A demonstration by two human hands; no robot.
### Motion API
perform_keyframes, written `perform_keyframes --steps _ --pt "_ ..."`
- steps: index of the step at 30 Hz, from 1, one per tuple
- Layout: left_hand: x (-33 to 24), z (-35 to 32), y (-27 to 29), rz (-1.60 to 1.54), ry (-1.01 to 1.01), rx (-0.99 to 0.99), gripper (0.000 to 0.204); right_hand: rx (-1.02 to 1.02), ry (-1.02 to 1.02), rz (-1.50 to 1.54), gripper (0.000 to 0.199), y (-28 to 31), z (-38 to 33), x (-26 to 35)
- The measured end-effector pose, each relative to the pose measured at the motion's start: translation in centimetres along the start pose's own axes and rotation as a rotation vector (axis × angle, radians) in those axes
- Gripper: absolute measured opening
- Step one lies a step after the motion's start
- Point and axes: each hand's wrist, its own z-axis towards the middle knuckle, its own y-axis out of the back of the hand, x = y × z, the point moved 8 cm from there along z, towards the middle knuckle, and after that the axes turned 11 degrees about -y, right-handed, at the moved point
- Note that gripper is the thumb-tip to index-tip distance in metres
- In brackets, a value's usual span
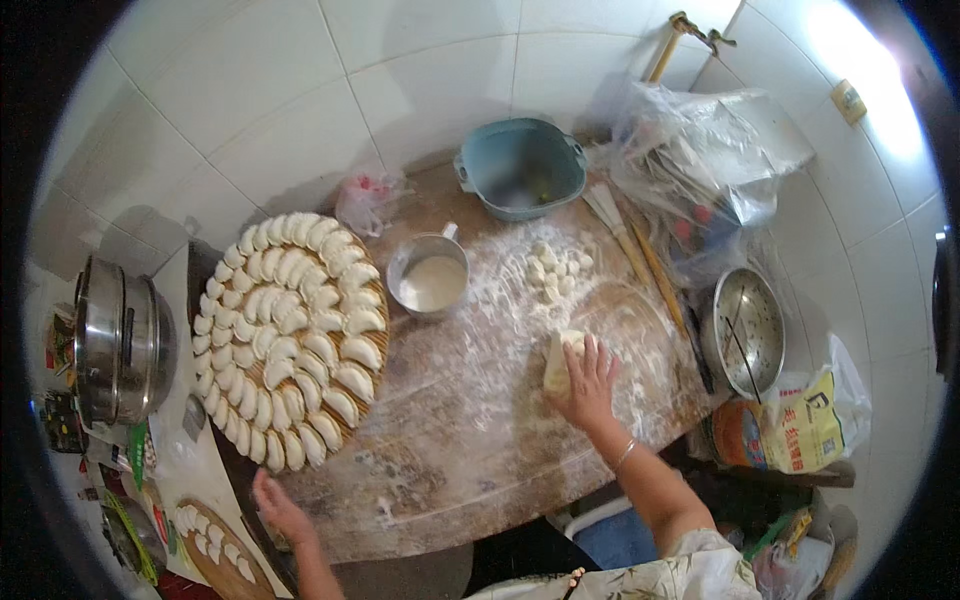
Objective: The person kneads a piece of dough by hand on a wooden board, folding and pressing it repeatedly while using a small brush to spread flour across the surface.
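The right hand (588, 385) pressed flat, fingers spread, on a dough lump (558, 362) at the floured worktop (470, 420) centre, its long axis running away from the person, while the left hand (280, 508) rested open and empty at the near edge, below the dumpling tray (290, 335)

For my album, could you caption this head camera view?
Right hand presses a dough piece on the floured board, beside a round tray of dumplings.
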Motion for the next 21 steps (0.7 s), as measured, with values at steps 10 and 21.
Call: perform_keyframes --steps 10,21 --pt "-8.2 -21.6 -13.7 -0.402 0.041 0.785 0.042 0.075 -0.192 0.093 0.087 4.1 -2.2 -0.4" --pt "-26.1 -24.8 -18.8 -1.067 0.623 1.213 0.059 -0.057 0.182 0.549 0.031 3.0 -12.3 8.6"
